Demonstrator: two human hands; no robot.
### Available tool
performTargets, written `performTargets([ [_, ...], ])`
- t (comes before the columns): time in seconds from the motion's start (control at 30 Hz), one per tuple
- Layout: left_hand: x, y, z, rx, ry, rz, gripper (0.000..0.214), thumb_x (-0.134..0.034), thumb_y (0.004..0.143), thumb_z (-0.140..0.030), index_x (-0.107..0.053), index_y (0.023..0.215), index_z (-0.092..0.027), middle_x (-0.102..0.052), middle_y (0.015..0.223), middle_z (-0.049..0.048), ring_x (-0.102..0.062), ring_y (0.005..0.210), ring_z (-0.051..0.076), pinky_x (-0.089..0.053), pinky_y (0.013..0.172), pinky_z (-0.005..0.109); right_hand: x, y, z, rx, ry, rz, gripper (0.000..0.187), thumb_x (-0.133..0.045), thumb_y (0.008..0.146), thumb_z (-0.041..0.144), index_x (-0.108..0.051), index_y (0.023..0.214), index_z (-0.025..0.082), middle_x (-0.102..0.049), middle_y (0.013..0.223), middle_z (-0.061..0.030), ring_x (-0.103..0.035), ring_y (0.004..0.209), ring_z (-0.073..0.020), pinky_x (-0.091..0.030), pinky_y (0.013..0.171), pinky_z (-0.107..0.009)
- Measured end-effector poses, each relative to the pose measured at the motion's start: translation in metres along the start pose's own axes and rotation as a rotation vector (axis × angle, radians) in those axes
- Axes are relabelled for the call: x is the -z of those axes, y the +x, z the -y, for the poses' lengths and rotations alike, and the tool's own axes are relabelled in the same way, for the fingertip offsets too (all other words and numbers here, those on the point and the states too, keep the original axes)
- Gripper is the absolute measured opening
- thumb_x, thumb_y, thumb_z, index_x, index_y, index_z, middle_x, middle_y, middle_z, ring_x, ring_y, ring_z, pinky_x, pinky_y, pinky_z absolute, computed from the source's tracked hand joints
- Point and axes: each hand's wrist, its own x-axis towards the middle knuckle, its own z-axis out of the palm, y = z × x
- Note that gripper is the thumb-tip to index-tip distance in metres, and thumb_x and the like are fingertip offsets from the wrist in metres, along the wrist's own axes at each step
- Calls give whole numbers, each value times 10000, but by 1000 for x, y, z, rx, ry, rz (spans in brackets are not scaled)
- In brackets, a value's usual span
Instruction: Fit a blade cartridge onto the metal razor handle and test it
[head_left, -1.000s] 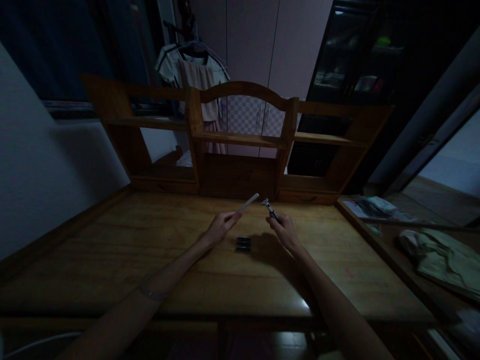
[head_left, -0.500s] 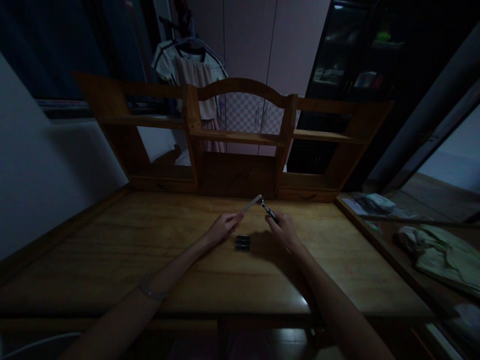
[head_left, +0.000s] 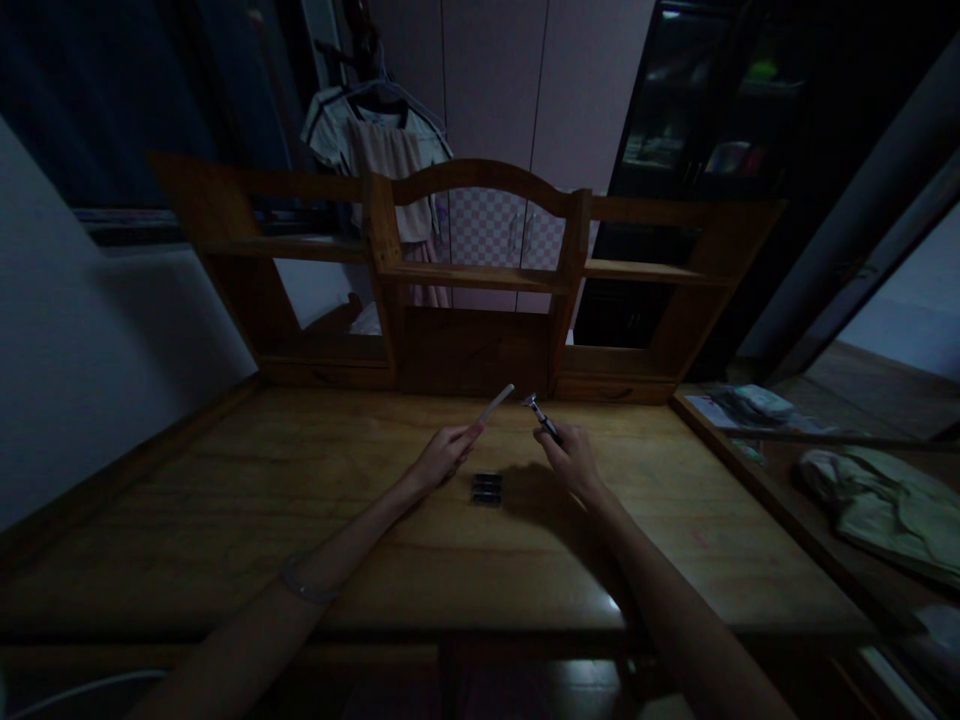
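Note:
My left hand (head_left: pixel 444 456) is closed round the lower end of a thin pale stick (head_left: pixel 496 404) that points up and to the right. My right hand (head_left: pixel 571 459) grips the dark handle of a razor (head_left: pixel 541 417), its metal head tilted up toward the stick's tip. The two tips are close together but apart, held above the wooden desk (head_left: pixel 225 520). A small dark cartridge holder (head_left: pixel 487 487) lies on the desk between my hands, just below them.
A wooden shelf unit (head_left: pixel 480 280) stands along the back of the desk. Clothes hang (head_left: pixel 382 140) behind it by pale wardrobe doors. To the right, a side surface holds papers (head_left: pixel 742 405) and a crumpled cloth (head_left: pixel 885 510). The room is dim.
Half a second ago the stick's tip met the razor head; now the two are slightly apart again, as they were a second ago. The hands have barely shifted.

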Motion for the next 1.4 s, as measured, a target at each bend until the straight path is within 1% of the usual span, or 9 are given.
performTargets([
  [0.2, -2, -1, -5, -91, 64, 22, 504, -461, 812, -637, -364, 614, -184, -297, 528, -60, -251, 418, 60, -145, 392, 210, 0, 0, -1, 2, -30, 14, 276, -471, 832, 289, -506, 586, 167, -480, 523, 7, -442, 491, -118, -229, 503, -237],
  [0.37, -2, -1, -7, -108, 121, -47, 497, -463, 808, -636, -373, 621, -184, -295, 534, -59, -242, 440, 69, -165, 418, 218, 0, -1, 1, 0, -22, 19, 303, -455, 845, 303, -501, 578, 168, -481, 525, 2, -443, 497, -121, -234, 509, -238],
  [0.5, -3, -2, -7, -137, 142, 0, 493, -440, 832, -617, -374, 614, -180, -308, 552, -49, -261, 472, 78, -179, 435, 222, 0, -1, 2, 4, -35, 19, 266, -462, 845, 273, -519, 609, 163, -491, 550, 6, -458, 523, -120, -235, 517, -233],
  [0.67, -1, 0, -6, -155, 174, -85, 485, -444, 836, -605, -368, 613, -181, -307, 557, -46, -271, 497, 87, -185, 450, 223, -1, -2, 1, 2, -20, 30, 278, -467, 856, 276, -523, 610, 160, -487, 545, 13, -457, 516, -113, -233, 515, -229],
  [0.73, -1, 0, -6, -177, 175, -66, 487, -435, 844, -601, -368, 610, -178, -304, 565, -44, -272, 508, 88, -193, 458, 222, -1, -1, 1, 5, -21, 40, 278, -469, 857, 278, -527, 613, 158, -493, 549, 12, -465, 519, -114, -234, 514, -227],
  [1.0, -3, 0, -7, -158, 187, -91, 499, -420, 837, -619, -375, 608, -179, -310, 570, -38, -276, 511, 91, -198, 454, 220, -3, -1, -1, 24, -50, 52, 292, -461, 868, 283, -517, 607, 164, -481, 538, 12, -464, 510, -116, -228, 510, -232],
  [1.13, -3, 0, -8, -160, 213, -51, 506, -410, 840, -619, -389, 601, -174, -318, 560, -37, -276, 509, 91, -199, 459, 225, -2, -1, 0, 41, -84, 57, 256, -469, 863, 272, -551, 646, 163, -532, 578, -5, -489, 540, -127, -246, 529, -234],
  [1.3, 2, 1, -8, -194, 256, -136, 519, -427, 823, -644, -398, 608, -173, -336, 582, -36, -300, 542, 98, -227, 493, 230, 0, -1, 1, 33, -84, 58, 273, -461, 870, 278, -536, 632, 167, -520, 570, -5, -475, 531, -125, -251, 534, -236],
  [1.4, 2, 0, -8, -196, 233, -67, 503, -415, 844, -617, -385, 606, -174, -312, 565, -44, -282, 522, 92, -210, 490, 231, 0, -1, 2, 26, -97, 69, 266, -471, 862, 269, -524, 622, 167, -527, 569, -7, -483, 533, -125, -250, 537, -236],
])
